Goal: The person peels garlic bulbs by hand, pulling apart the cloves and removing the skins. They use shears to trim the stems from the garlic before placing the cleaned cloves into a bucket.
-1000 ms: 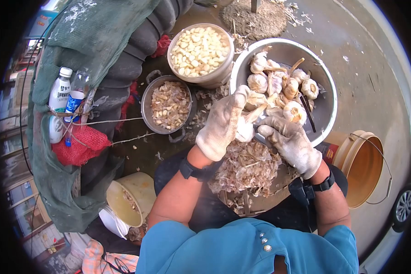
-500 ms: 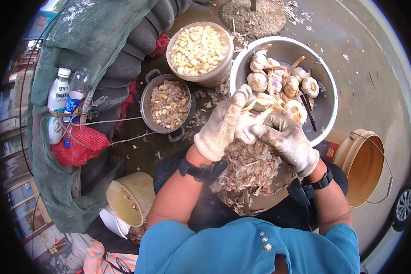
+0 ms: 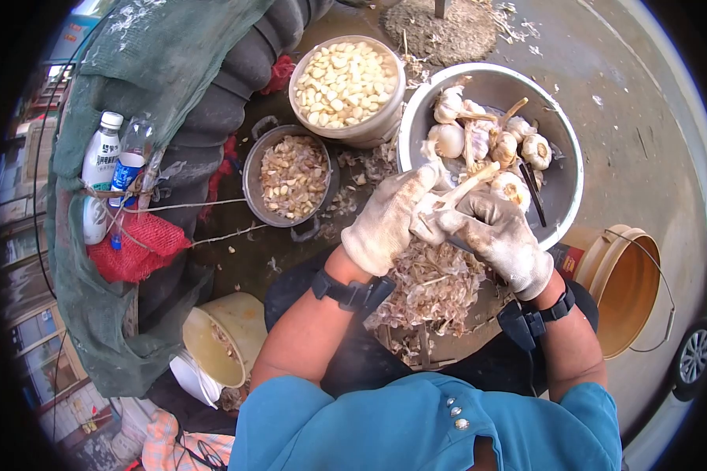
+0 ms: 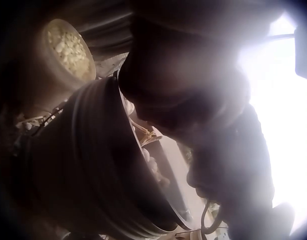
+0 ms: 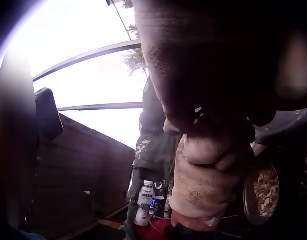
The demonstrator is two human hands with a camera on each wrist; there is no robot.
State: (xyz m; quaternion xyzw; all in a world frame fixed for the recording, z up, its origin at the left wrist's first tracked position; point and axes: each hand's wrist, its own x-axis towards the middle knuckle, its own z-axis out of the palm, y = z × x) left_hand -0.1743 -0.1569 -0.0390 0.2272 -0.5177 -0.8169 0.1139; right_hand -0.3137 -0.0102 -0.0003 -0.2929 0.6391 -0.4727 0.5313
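Note:
Both hands wear pale, soiled work gloves and meet over the near rim of a metal basin (image 3: 567,188). Between them is a garlic bulb, mostly hidden by the fingers, its dry stalk (image 3: 471,184) pointing up and right. My left hand (image 3: 386,220) grips the bulb from the left, thumb side up. From the right, my right hand (image 3: 509,243) holds it with curled fingers. Several unpeeled garlic bulbs (image 3: 511,191) lie in the basin beside a dark, thin tool (image 3: 532,195). In the wrist views, the gloved hands are dark and hide the bulb.
A tub of peeled cloves (image 3: 346,85) stands beyond a pot of loose cloves (image 3: 294,177). Papery skins (image 3: 432,286) are heaped below the hands. A tipped cream bucket (image 3: 251,322) is at left, an orange-lined bucket (image 3: 628,290) at right. Bottles (image 3: 102,157) are tied to green netting.
The garlic bulb has turned between the hands; its stalk now points further up and right. The fingers cover more of it, and both hands have shifted slightly.

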